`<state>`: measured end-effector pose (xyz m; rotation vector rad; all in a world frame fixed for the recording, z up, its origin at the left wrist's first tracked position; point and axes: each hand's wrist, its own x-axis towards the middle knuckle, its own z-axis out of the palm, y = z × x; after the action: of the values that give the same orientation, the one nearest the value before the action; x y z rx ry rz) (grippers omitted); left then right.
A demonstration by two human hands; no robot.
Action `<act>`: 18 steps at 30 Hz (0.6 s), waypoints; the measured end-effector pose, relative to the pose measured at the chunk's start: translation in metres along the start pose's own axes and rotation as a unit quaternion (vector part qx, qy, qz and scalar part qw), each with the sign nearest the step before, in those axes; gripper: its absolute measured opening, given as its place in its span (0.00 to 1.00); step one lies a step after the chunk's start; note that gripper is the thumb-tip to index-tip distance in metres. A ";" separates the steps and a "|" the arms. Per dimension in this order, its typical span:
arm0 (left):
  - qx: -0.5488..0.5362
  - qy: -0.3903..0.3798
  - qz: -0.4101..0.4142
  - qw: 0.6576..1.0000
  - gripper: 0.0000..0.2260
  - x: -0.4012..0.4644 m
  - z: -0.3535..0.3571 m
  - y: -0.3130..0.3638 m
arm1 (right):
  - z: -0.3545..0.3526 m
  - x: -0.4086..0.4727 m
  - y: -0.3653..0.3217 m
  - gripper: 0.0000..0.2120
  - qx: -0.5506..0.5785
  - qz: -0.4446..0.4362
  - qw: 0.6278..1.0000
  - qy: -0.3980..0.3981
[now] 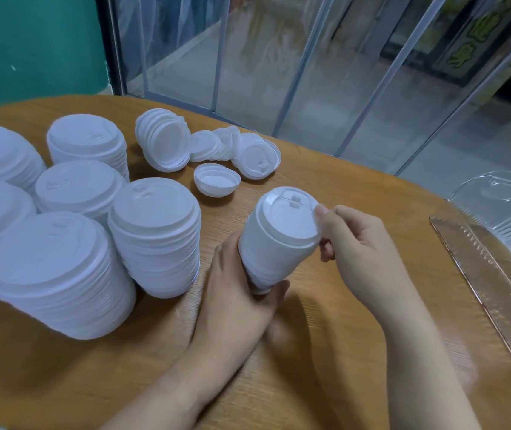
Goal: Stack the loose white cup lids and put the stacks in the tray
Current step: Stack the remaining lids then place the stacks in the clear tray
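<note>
Fingers [325, 212] pinch stack [276, 240], left hand [242, 293] gripping it; wooden table [325, 336]; teal wall [31, 41]

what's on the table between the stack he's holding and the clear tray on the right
Only the right hand, which pinches the top of the held stack. Beyond it, the head view shows bare wooden table up to the clear tray.

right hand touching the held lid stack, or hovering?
Touching. Head view: right hand pinches the top lid's rim on the held stack, thumb on the edge; left hand grips its lower part.
</note>
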<state>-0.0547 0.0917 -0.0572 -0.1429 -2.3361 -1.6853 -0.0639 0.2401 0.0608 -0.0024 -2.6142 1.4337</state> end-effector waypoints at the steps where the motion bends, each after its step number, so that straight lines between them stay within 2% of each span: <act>1: -0.001 0.003 0.003 1.000 0.36 -0.001 0.000 0.000 | 0.001 0.000 0.001 0.28 -0.017 -0.005 1.000 0.002; 4: -0.004 0.007 0.000 1.000 0.35 -0.001 -0.001 0.001 | 0.004 0.001 0.005 0.27 -0.016 -0.004 0.999 0.036; 7: -0.008 0.005 -0.004 1.000 0.34 -0.002 -0.001 0.002 | 0.009 -0.002 0.009 0.24 0.032 0.015 0.998 0.061; 11: -0.010 0.010 -0.013 1.000 0.39 -0.003 0.000 0.003 | 0.024 -0.006 0.015 0.31 0.157 0.096 0.983 0.024; 15: 0.018 0.014 -0.006 1.000 0.40 -0.007 -0.001 0.007 | 0.041 -0.021 0.012 0.17 0.242 0.137 0.960 -0.034; 18: 0.090 -0.027 0.018 0.995 0.43 -0.011 -0.009 0.010 | 0.041 -0.024 0.013 0.22 0.275 0.155 0.948 -0.038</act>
<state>-0.0408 0.0875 -0.0487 -0.1972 -2.4957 -1.4643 -0.0465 0.2112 0.0249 -0.3079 -2.2435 2.2687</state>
